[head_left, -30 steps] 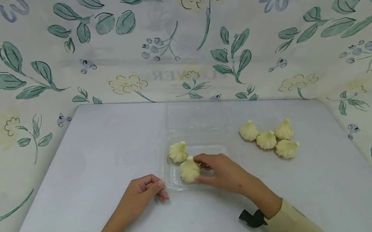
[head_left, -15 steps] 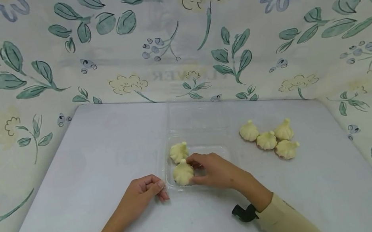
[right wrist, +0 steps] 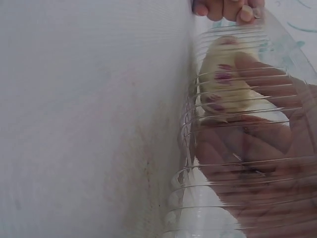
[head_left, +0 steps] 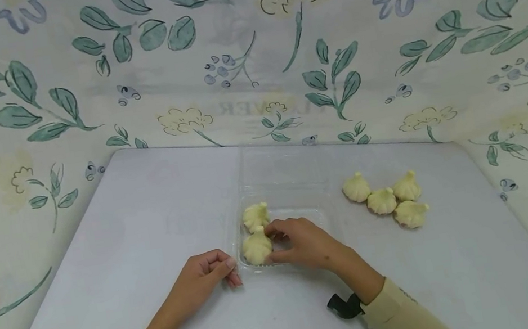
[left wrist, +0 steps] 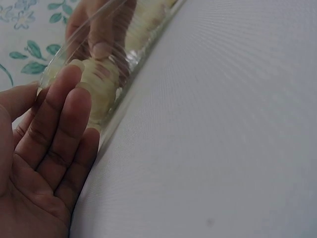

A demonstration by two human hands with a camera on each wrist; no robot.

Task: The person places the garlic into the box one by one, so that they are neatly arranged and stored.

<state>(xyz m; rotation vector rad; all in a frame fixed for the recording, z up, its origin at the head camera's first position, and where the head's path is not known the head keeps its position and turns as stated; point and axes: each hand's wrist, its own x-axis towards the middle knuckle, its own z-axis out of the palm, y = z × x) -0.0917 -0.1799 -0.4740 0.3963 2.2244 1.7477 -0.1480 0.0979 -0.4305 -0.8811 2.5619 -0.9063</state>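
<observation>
A clear plastic box [head_left: 306, 214] with its lid folded back stands mid-table. Inside it, along the left side, sit two pale garlic bulbs: a far bulb [head_left: 255, 216] and a near bulb [head_left: 257, 248]. My right hand [head_left: 305, 242] reaches into the box and holds the near bulb between thumb and fingers. Purple marks show low on that garlic bulb [right wrist: 223, 82] through the ribbed wall in the right wrist view. My left hand [head_left: 204, 280] is at the box's near left corner. In the left wrist view its thumb and index finger pinch the rim, the other fingers [left wrist: 74, 114] along the outer wall.
Several more garlic bulbs [head_left: 381, 201] lie grouped on the white table [head_left: 157, 203] right of the box. The see-through lid [head_left: 282, 166] lies toward the back. Flower-patterned cloth [head_left: 245, 36] rises behind the table and at its sides.
My right hand has moved left inside the box with the near garlic bulb, bringing it close to the left wall in front of the far bulb. My left hand stays in place.
</observation>
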